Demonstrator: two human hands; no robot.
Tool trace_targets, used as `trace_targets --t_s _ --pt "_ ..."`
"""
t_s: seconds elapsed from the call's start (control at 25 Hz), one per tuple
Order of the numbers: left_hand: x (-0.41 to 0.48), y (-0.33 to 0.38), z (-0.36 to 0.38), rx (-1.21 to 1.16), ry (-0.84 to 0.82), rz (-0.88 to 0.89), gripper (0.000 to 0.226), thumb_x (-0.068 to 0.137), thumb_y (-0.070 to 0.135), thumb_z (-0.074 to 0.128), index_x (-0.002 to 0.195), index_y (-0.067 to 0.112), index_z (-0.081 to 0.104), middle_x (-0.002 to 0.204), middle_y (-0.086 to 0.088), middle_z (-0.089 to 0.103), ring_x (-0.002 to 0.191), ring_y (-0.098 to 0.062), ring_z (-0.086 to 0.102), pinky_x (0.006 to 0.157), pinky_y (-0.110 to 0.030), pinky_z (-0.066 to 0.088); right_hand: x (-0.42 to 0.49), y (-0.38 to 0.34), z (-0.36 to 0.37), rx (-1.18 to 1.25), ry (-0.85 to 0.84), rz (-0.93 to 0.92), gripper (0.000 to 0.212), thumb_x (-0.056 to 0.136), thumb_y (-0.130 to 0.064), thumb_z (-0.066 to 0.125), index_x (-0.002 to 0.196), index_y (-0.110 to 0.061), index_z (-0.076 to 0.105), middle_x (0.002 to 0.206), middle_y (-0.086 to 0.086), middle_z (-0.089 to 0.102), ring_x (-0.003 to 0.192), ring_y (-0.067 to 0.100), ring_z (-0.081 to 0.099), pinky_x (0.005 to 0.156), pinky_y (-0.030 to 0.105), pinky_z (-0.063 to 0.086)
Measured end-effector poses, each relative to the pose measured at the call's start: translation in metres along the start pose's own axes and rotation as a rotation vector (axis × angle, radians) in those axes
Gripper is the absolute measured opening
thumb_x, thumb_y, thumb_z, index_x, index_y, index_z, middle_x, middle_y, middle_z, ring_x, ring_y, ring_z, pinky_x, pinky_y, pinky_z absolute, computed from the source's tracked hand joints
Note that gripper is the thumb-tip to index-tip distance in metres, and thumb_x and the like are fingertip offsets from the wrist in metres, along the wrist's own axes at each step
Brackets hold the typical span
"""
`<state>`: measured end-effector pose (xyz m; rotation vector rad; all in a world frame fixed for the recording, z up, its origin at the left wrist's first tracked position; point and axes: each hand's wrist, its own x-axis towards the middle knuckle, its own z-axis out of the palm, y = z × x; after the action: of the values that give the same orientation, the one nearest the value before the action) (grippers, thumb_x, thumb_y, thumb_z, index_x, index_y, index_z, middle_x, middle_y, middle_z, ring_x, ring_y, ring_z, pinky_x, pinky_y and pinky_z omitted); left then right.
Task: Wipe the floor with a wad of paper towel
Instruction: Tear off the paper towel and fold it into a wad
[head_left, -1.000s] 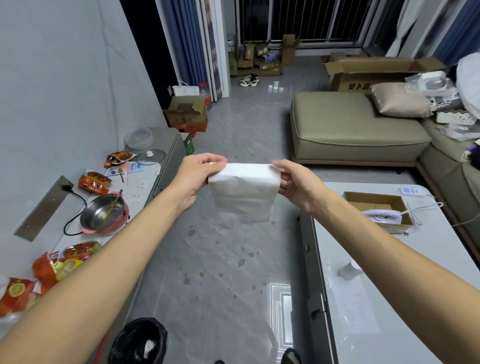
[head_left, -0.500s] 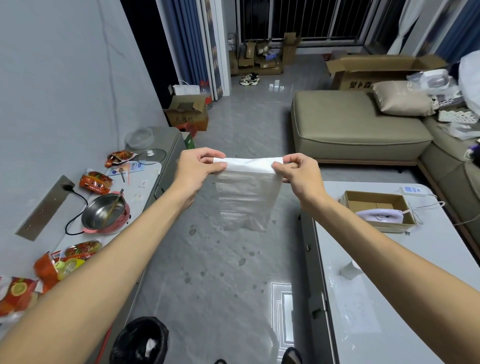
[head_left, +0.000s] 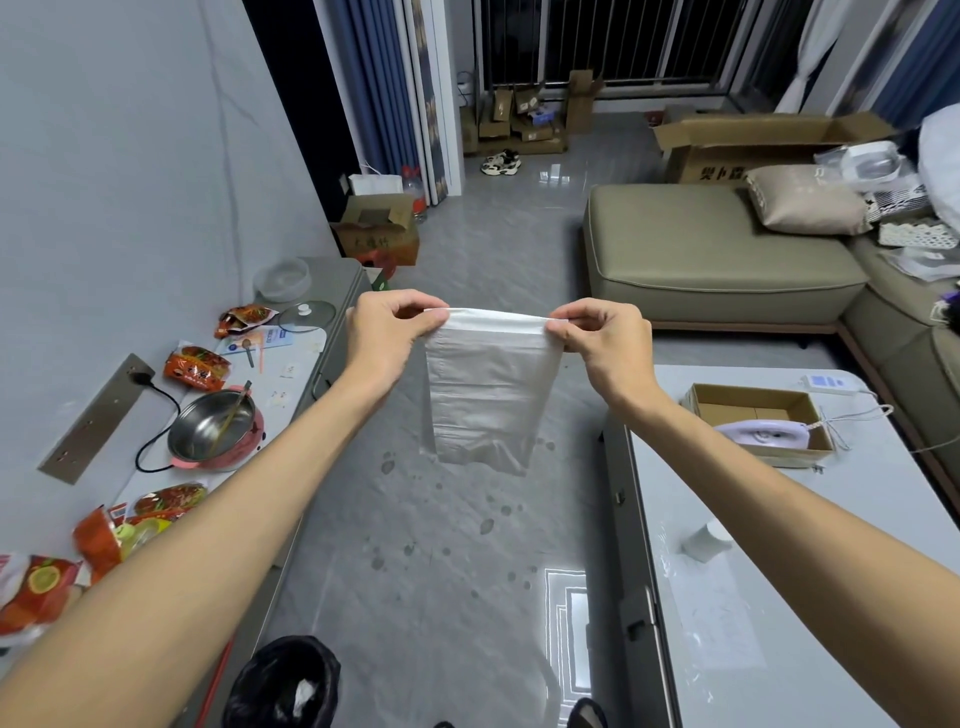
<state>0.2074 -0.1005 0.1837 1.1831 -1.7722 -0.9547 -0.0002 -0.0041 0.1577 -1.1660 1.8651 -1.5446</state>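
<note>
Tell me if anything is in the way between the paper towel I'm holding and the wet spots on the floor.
Nothing visible blocks it. The paper towel hangs from the left hand and right hand directly above the spots, with only open air below it.

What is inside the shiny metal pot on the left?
In the metal pot a thin utensil leans against the rim, handle poking out. The bare shiny bottom shows around it, with no food visible. The near wall hides a little of the bottom.
</note>
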Motion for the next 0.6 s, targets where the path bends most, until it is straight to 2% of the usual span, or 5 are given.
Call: trace_targets --t_s 0.12,0.28,0.44,0.56,0.6 --pt "0.001 0.002 -0.001 0.000 -0.041 0.008 0.011 0.080 0.017 0.072 0.088 0.012 0.077 0.086 -0.001 0.074 0.083 -0.013 0.066 0.085 -0.031 0.052 0.000 -0.002 -0.003 -0.018 0.013 -0.029 0.006 0.077 -0.014 0.077 0.075 -0.018 0.074 0.067 -0.003 0.071 0.064 0.002 0.062 0.070 0.018 0.051" --pt "0.002 0.006 -0.001 0.018 -0.059 0.056 0.015 0.081 0.015 0.071 0.096 0.014 0.075 0.088 0.001 0.072 0.083 -0.008 0.063 0.084 -0.025 0.051 -0.002 -0.003 -0.007 -0.017 0.043 -0.072 0.006 0.075 -0.016 0.079 0.077 -0.020 0.074 0.068 -0.006 0.071 0.063 -0.003 0.061 0.065 0.006 0.042" --pt "0.003 0.008 -0.003 0.120 -0.033 0.146 0.009 0.080 0.026 0.071 0.087 0.024 0.076 0.080 0.015 0.071 0.081 0.000 0.063 0.085 -0.023 0.048 -0.005 -0.006 -0.010 -0.039 0.083 -0.144 0.007 0.074 -0.015 0.079 0.077 -0.018 0.074 0.070 -0.009 0.071 0.065 -0.003 0.063 0.068 0.011 0.047" --pt "0.002 0.009 -0.002 0.186 -0.009 0.257 0.007 0.080 0.025 0.071 0.083 0.024 0.077 0.077 0.016 0.068 0.078 0.012 0.058 0.079 -0.003 0.036 -0.007 -0.007 -0.012 -0.080 0.100 -0.223 0.006 0.074 -0.014 0.080 0.075 -0.013 0.074 0.071 -0.004 0.070 0.066 0.002 0.062 0.067 0.018 0.048" --pt "0.002 0.009 -0.002 0.190 -0.002 0.289 0.007 0.080 0.023 0.071 0.084 0.022 0.077 0.078 0.012 0.068 0.077 0.009 0.058 0.077 -0.004 0.036 -0.007 -0.007 -0.013 -0.123 0.109 -0.265 0.007 0.074 -0.014 0.080 0.076 -0.013 0.073 0.075 -0.002 0.068 0.069 0.005 0.061 0.068 0.020 0.047"
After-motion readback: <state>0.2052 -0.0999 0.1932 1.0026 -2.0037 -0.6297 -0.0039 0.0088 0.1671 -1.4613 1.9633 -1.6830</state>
